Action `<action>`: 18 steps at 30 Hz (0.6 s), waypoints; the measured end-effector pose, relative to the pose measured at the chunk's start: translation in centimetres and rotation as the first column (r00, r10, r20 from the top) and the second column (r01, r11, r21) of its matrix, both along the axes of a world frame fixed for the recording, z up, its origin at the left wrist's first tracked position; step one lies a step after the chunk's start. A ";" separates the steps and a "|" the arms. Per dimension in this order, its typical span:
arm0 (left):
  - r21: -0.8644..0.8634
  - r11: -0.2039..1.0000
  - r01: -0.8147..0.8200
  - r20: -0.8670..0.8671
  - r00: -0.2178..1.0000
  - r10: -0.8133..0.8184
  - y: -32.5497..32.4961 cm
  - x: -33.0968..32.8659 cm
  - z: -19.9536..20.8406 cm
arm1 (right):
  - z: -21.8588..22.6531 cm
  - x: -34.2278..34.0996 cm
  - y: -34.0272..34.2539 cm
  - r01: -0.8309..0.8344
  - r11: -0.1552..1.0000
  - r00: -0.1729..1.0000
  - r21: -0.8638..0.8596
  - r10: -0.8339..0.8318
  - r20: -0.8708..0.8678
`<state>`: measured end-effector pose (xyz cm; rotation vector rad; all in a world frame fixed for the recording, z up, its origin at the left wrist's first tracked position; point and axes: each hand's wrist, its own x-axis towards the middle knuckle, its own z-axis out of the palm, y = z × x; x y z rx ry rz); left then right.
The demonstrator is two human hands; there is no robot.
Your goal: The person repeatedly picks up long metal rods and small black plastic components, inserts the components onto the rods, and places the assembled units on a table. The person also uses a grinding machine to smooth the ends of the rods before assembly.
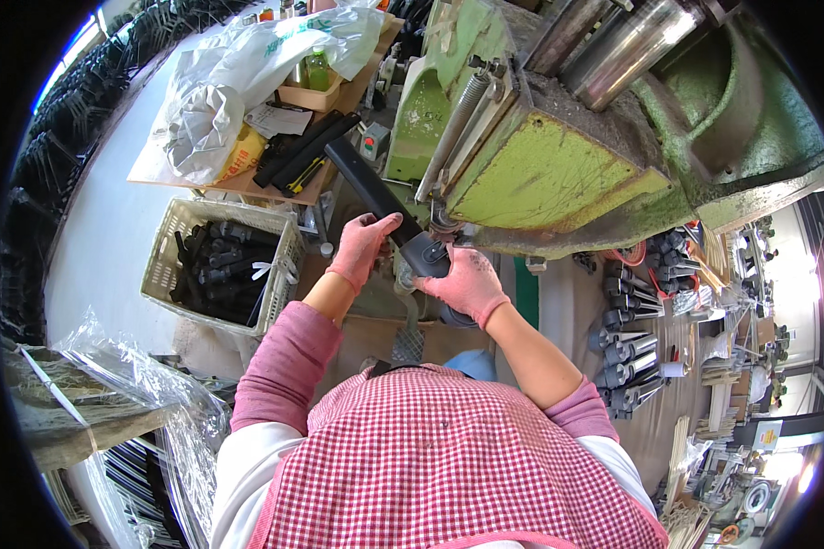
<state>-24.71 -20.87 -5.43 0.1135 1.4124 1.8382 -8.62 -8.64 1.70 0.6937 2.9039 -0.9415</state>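
Note:
A long black tube-shaped part (368,186) slants from the upper left down toward the machine. Its lower end has a wider dark-grey housing (426,254) with a small round fastener. My left hand (364,247), in a pink glove, is closed around the tube just above the housing. My right hand (470,285), in a matching glove, grips the housing end; its fingertips are partly hidden behind the part. This end sits right at the small metal tooling (443,220) of the green machine (558,183); whether it touches the tooling I cannot tell.
A cream plastic crate (288,265) of black parts stands to the left. Behind it, a wooden table (247,186) carries plastic bags, a green bottle and a yellow-black cutter (305,177). A control box (374,140) stands near the machine. Grey-black parts (632,361) lie at the right.

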 end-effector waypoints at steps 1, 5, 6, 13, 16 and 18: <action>0.012 1.000 -0.021 0.008 1.000 0.021 0.0 0.3 0.1 | -0.1 0.1 0.0 0.000 1.000 1.000 0.018 -0.001 0.014; 0.006 0.999 -0.051 -0.060 0.997 0.051 0.0 1.0 0.0 | -0.6 0.1 0.4 0.001 0.999 1.000 0.034 -0.002 0.026; 0.023 0.998 -0.052 -0.049 0.997 0.053 0.0 1.0 -0.2 | -0.7 0.1 0.5 0.001 0.999 0.999 0.038 -0.002 0.037; 0.149 0.988 -0.042 -0.066 0.996 0.053 -0.5 0.4 -2.3 | -0.3 0.6 0.0 -0.009 0.987 0.998 0.159 0.019 -0.065; 0.042 0.995 -0.094 -0.012 0.995 0.095 -0.4 -0.4 -2.3 | 1.2 1.0 -0.1 -0.030 0.999 0.995 0.015 0.029 0.093; 0.184 0.982 -0.047 -0.070 0.996 0.061 -0.4 -1.6 -2.0 | 2.6 1.1 0.3 -0.066 0.996 0.997 -0.061 0.068 0.028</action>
